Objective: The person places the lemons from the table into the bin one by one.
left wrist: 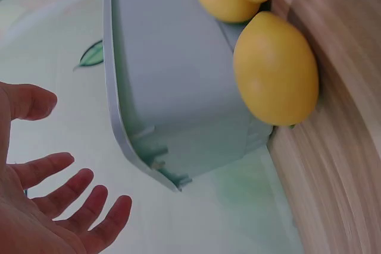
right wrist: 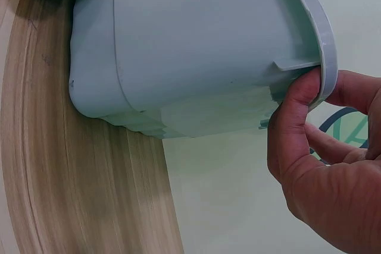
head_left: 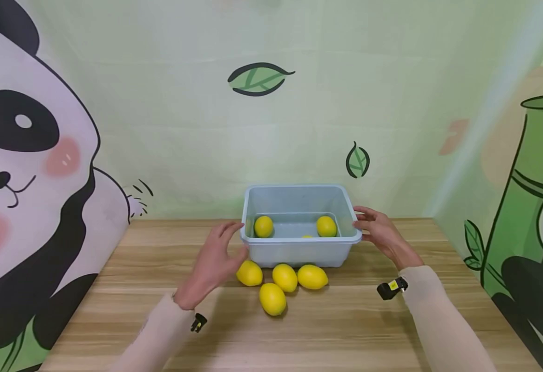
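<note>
Two hands: we see both at the pale blue tub [head_left: 299, 253], one on each side.
Right hand [head_left: 377, 231]: thumb and fingers pinch the tub's right rim; the right wrist view shows the thumb [right wrist: 294, 117] under the lip.
Left hand [head_left: 215, 258]: fingers spread and relaxed, just beside the tub's left rim, holding nothing; the left wrist view shows a gap to the rim.
Tub: sits on the wooden table [head_left: 113, 289], near the back wall.
Inside tub: we count two lemons [head_left: 264, 226] plainly, plus a sliver of a third.
Front of tub: four lemons on the table [head_left: 284, 277], clustered, nearest ones against its wall.
</note>
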Available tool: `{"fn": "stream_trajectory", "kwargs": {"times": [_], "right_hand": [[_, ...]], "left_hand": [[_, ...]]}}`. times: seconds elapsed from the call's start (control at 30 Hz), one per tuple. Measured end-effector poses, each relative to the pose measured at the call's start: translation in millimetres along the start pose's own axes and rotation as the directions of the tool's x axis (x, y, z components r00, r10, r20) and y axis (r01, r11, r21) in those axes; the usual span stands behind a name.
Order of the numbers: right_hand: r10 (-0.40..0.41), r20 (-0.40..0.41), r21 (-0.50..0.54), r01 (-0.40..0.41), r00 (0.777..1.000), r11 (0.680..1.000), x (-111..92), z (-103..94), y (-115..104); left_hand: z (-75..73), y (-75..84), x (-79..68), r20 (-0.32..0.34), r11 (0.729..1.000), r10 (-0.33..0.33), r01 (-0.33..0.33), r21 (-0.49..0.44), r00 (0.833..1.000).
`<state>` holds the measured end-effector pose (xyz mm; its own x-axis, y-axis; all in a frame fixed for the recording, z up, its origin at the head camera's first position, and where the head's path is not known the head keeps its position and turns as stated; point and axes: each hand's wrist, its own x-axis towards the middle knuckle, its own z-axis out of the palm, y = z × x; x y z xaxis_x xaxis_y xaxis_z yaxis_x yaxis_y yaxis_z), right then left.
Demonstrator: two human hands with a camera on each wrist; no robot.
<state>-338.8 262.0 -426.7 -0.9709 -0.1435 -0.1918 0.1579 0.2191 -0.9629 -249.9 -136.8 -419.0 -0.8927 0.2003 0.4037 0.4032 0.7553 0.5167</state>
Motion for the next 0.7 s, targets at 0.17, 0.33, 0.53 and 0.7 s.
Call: {"fn": "stream_trajectory", "kwargs": {"times": [0.17,0.33,0.53,0.7], "right_hand": [[-0.001,-0.002,-0.004,0.001,1.000,1.000,0.4,-0.4,-1.0],[-0.015,-0.011,-0.083,0.014,1.000,0.996,-0.9,-0.9,-5.5],[-0.025,-0.027,-0.168,0.020,0.999,0.986,-2.7,1.5,-10.1],[-0.017,-0.027,-0.162,0.012,1.000,0.987,-3.4,1.1,-10.4]], "left_hand": [[5.6,5.9,-15.9,0.018,0.988,0.131,-0.132,0.083,0.991],[13.0,9.5,-25.8,0.068,0.967,0.211,-0.218,0.129,0.975],[29.2,11.7,-33.2,0.155,0.946,0.257,-0.281,0.163,0.954],[41.6,15.5,-38.2,0.245,0.937,0.263,-0.308,0.167,0.933]]}}
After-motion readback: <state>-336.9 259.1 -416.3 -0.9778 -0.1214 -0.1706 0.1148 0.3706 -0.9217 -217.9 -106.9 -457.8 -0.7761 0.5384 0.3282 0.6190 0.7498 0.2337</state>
